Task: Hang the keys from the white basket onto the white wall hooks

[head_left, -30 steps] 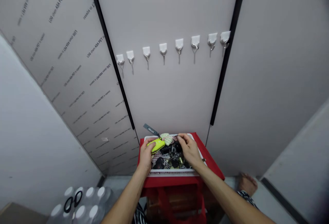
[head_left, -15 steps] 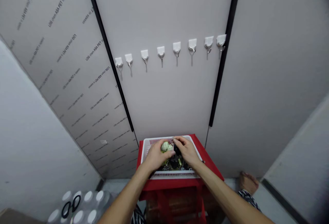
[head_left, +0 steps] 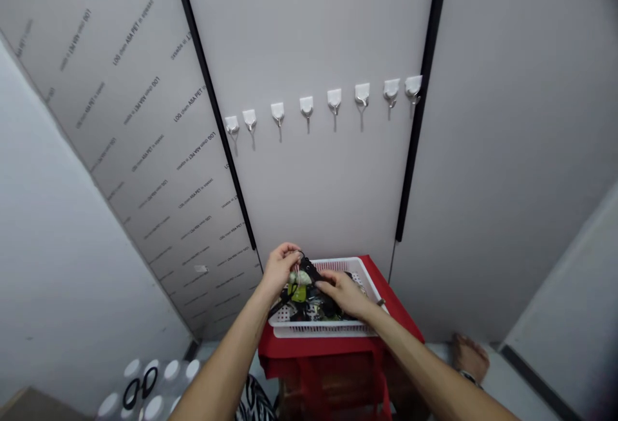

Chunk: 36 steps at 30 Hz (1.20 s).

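Note:
A white plastic basket (head_left: 333, 326) holds a jumble of dark and greenish small items. Over its left back corner, my left hand (head_left: 280, 271) is closed in a pinch on a thin reddish-white cord (head_left: 297, 271). A pale green rounded thing (head_left: 304, 278) hangs or rests just below those fingers. My right hand (head_left: 345, 293) is above the basket's middle, thumb and fingers closed on a long black strap-like item (head_left: 309, 269) that slants up toward the left hand. Below lies a yellow-green piece (head_left: 298, 293). What the right palm covers is hidden.
The basket stands on a red cloth bag (head_left: 403, 318) against a grey panel wall. Several white hooks (head_left: 334, 100) are stuck on it in a row. Lower left are white-capped bottles (head_left: 172, 371) with black-handled scissors (head_left: 140, 387) on top. A bare foot (head_left: 470, 356) is at right.
My left hand has moved left and up, from cupping the pale green thing to pinching the cord. The right hand has come lower and now grips the black item. The view has shifted slightly.

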Available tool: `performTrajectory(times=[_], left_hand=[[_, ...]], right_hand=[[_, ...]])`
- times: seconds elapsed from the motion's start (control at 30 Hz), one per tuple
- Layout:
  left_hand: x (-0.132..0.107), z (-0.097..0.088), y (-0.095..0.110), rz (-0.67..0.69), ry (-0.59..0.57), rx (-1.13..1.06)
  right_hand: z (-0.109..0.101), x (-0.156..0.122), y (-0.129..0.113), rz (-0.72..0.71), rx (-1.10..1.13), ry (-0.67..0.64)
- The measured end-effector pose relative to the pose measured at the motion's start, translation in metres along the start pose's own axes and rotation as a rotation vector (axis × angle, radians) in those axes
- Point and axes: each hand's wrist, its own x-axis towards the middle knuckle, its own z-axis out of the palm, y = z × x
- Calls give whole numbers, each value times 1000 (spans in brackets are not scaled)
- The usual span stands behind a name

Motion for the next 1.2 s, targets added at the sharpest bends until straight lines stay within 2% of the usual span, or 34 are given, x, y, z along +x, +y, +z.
performTrajectory(times=[0.1, 0.17, 0.3, 0.37, 0.5, 0.6, 0.7, 0.77, 0.83, 0.93, 1.07, 1.2], left_hand=[[-2, -7, 2, 27, 40, -10], [-2, -10, 1, 52, 30, 92], [-2, -7, 1, 296, -45, 419], [0, -2, 5, 383, -45, 469], [10, 1, 21, 316, -28, 284], [17, -5, 38, 285, -20, 110], [21, -13, 57, 252, 66, 25], [25, -21, 70, 271, 123, 6], [30, -29, 82, 312, 161, 14], [37, -43, 96, 369, 179, 90], [42, -61, 106, 388, 192, 243], [44, -71, 119, 432, 285, 370]], right_hand=[[-3, 3, -10, 57, 4, 129], [-8, 8, -22, 76, 10, 201], [-17, 24, -54, 74, -72, 140], [-19, 35, -70, 70, -154, 88], [-18, 56, -102, 36, -275, 66], [-11, 71, -123, -82, -172, 121], [-1, 87, -141, -199, -81, 187], [5, 100, -150, -268, -108, 239], [11, 112, -157, -296, -171, 233], [19, 127, -164, -227, -218, 177], [31, 138, -173, -212, -131, 204], [43, 151, -183, -264, -41, 274]])
